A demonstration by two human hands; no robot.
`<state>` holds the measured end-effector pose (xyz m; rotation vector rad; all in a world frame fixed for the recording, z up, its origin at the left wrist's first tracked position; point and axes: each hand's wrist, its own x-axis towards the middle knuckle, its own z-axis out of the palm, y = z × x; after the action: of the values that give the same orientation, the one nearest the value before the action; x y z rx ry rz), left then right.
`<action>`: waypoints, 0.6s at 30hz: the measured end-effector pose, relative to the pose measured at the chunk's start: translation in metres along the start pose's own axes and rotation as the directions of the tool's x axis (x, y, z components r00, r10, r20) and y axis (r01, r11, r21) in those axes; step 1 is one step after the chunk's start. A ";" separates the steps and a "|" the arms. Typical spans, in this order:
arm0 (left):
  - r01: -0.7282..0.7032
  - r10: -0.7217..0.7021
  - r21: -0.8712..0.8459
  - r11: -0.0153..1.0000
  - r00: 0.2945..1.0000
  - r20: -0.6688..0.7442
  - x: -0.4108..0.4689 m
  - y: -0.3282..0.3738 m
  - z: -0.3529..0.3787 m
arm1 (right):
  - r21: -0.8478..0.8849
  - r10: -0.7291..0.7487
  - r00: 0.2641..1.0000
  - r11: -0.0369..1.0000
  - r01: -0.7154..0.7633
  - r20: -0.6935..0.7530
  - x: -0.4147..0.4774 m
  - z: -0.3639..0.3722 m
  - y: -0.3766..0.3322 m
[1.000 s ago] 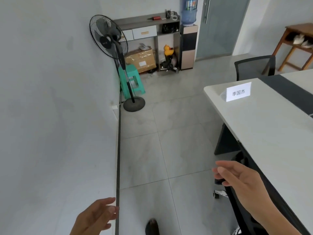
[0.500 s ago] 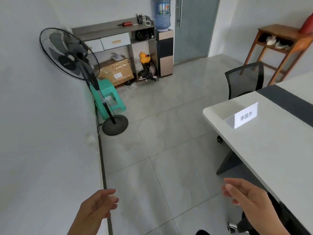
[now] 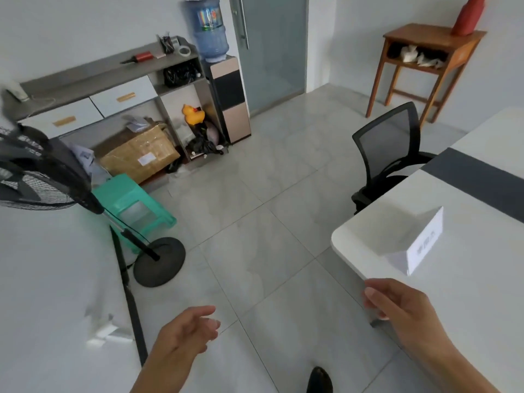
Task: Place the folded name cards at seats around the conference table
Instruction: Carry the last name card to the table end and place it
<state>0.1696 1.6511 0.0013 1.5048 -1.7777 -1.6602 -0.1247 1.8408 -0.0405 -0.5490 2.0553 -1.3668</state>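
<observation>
- Shoe tip (image 3: 319, 380) at bottom edge, on grey tiled floor (image 3: 255, 245).
- Left hand (image 3: 187, 333) low over floor, palm inward, fingers loosely spread and slightly curled, nothing held.
- Right hand (image 3: 402, 310) beside near edge of conference table (image 3: 467, 293), fingers loosely curled and parted, empty; contact with table edge not determinable.
- Folded name card (image 3: 419, 245) upright as a tent near table's rounded corner, just beyond right hand, apart from it; printed face angled right, text blurred.
- Dark strip (image 3: 476, 180) across tabletop behind card.
- White wall (image 3: 56, 279) close on left, dark baseboard along its foot.
- Standing fan (image 3: 42, 174) against that wall, round base (image 3: 159, 260) on floor, jutting into passage.
- Green plastic stool (image 3: 133, 202) behind fan pole.
- Open tiled lane between fan base and table corner, widening farther on.
- Black mesh chair (image 3: 388, 148) pushed in at table's far end.
- Cardboard box (image 3: 140, 157) under grey shelving unit (image 3: 113, 86); yellow rubber duck (image 3: 193, 114) in lower compartment.
- Water dispenser (image 3: 224, 80) beside shelving, blue bottle on top.
- Frosted glass door (image 3: 275, 46) behind.
- Wooden side table (image 3: 425, 66) at far right wall, red object (image 3: 467, 15) on top.
</observation>
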 end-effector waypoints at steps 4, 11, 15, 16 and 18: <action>-0.022 0.022 0.006 1.000 1.000 0.009 0.070 0.034 -0.003 | -0.006 -0.025 1.000 1.000 0.025 -0.004 0.063 0.010 -0.030; -0.050 0.031 0.091 0.995 0.978 0.204 0.213 0.077 0.002 | 0.047 0.116 0.968 0.993 -0.108 -0.221 0.139 0.020 -0.035; -0.154 0.095 0.140 0.978 0.928 0.359 0.305 0.130 0.006 | 0.149 0.239 0.881 0.970 -0.194 -0.409 0.164 0.036 -0.029; -0.179 0.110 0.146 0.973 0.915 0.389 0.328 0.145 0.007 | 0.170 0.271 0.855 0.961 -0.217 -0.443 0.170 0.041 -0.029; -0.226 0.136 0.161 0.961 0.889 0.438 0.371 0.174 0.014 | 0.211 0.325 0.798 0.945 -0.251 -0.507 0.178 0.052 -0.031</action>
<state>-0.0797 1.3257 -0.0123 1.0546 -2.3026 -1.8534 -0.2192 1.6811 -0.0718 0.2450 2.3246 -1.5726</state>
